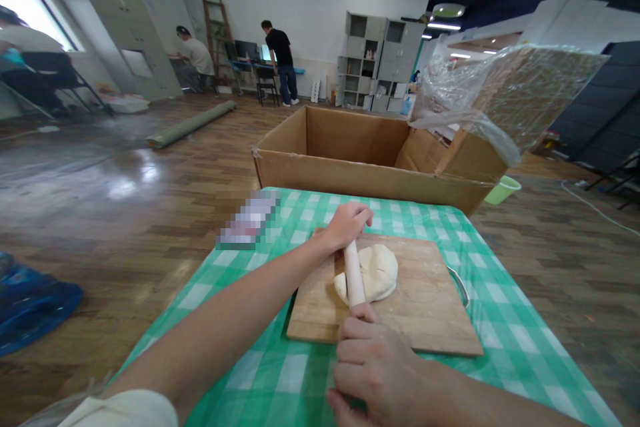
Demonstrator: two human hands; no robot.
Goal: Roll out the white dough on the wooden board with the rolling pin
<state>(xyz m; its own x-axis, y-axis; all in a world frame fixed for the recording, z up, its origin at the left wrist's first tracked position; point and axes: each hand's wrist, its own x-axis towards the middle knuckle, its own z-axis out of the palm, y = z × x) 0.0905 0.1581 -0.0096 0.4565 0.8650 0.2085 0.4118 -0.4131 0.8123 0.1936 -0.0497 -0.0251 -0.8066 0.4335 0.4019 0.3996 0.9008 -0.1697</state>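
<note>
A pale rolling pin lies across a lump of white dough on a wooden cutting board. My left hand is closed over the pin's far end. My right hand is closed round its near end, at the board's front edge. The pin presses on the dough's left side. The board rests on a table with a green and white checked cloth.
A large open cardboard box stands just past the table, with a plastic-wrapped flap at its right. A green bucket sits on the wood floor. Two people are far back by desks. A blue bag lies left.
</note>
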